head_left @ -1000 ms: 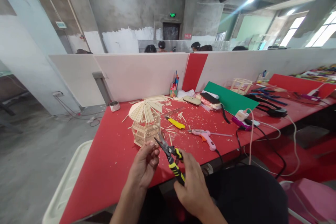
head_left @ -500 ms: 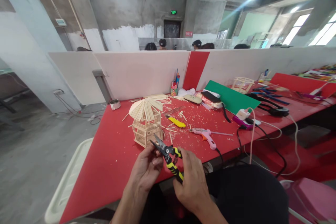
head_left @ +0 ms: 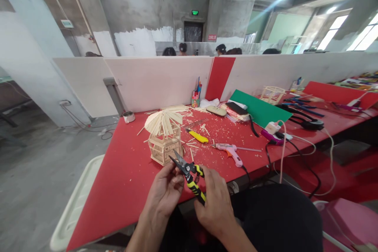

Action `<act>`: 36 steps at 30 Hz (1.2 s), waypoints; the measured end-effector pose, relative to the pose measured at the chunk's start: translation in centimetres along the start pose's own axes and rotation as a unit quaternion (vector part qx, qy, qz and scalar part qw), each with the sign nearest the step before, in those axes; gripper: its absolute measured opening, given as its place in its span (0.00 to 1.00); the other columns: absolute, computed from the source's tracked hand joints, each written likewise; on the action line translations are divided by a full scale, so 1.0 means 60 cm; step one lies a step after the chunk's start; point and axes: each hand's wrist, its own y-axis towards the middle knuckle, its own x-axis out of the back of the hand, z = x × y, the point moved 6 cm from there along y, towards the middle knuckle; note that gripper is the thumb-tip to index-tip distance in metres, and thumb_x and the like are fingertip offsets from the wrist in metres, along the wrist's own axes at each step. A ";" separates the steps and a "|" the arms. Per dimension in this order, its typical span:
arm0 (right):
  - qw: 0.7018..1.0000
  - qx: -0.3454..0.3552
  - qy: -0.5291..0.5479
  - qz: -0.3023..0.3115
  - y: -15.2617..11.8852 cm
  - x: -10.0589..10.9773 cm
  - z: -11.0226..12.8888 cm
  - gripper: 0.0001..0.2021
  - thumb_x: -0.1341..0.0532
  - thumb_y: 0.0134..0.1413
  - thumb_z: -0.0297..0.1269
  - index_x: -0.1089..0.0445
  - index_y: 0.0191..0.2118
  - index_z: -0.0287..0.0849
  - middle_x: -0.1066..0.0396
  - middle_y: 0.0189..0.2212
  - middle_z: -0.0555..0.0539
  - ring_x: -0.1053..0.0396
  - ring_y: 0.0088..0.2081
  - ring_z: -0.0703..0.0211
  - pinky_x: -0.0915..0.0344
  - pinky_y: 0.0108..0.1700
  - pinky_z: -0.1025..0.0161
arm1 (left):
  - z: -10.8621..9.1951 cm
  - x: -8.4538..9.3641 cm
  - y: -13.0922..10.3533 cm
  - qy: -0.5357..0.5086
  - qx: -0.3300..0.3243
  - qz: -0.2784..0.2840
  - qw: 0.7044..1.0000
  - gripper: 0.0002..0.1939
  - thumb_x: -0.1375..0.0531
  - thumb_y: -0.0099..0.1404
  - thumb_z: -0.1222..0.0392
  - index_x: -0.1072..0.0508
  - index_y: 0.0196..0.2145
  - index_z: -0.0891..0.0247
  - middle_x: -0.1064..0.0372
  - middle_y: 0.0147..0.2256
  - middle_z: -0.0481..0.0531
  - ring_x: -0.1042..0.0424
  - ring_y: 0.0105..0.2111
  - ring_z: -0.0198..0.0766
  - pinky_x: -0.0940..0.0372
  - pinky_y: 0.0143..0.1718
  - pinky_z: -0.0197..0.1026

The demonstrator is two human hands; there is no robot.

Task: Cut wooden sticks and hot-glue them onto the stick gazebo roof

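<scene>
Cutters [head_left: 188, 169] gripped in right hand [head_left: 217, 201]; blades aimed toward far left corner of bench [head_left: 118, 173], beside curled left hand [head_left: 167, 193]; pinch indiscernible.

Bare concrete walls [head_left: 138, 6] patched with white, a grey floor [head_left: 32, 169], and bright windows [head_left: 333, 31] at right.

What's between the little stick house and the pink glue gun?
In the head view, a yellow cutter and loose pale sticks lie between the stick house and the glue gun.
</scene>
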 end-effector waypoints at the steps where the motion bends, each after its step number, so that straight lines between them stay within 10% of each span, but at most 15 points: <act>1: 1.000 0.000 0.000 0.004 0.001 0.000 0.000 0.36 0.46 0.47 0.34 0.57 0.63 0.35 0.41 0.52 0.34 0.43 0.54 0.40 0.41 0.51 0.41 | 0.000 0.000 0.000 0.000 -0.002 0.000 1.000 0.16 0.52 0.67 0.73 0.32 0.23 0.71 0.38 0.19 0.50 0.39 0.16 0.25 0.47 0.11 0.25; 21: 0.995 -0.001 0.035 0.095 0.002 -0.033 0.002 0.34 0.46 0.43 0.30 0.50 0.60 0.36 0.33 0.47 0.36 0.34 0.47 0.47 0.35 0.47 0.51 | -0.012 0.012 -0.010 -0.005 -0.070 -0.019 0.997 0.15 0.50 0.65 0.75 0.30 0.23 0.71 0.38 0.19 0.50 0.38 0.17 0.27 0.41 0.14 0.26; 36: 0.998 0.018 0.012 0.055 0.000 -0.031 0.006 0.35 0.47 0.42 0.30 0.51 0.60 0.35 0.35 0.48 0.35 0.36 0.50 0.44 0.39 0.50 0.46 | -0.010 0.021 -0.001 -0.018 -0.046 -0.036 0.998 0.16 0.50 0.65 0.74 0.31 0.21 0.71 0.39 0.19 0.50 0.39 0.16 0.27 0.43 0.13 0.26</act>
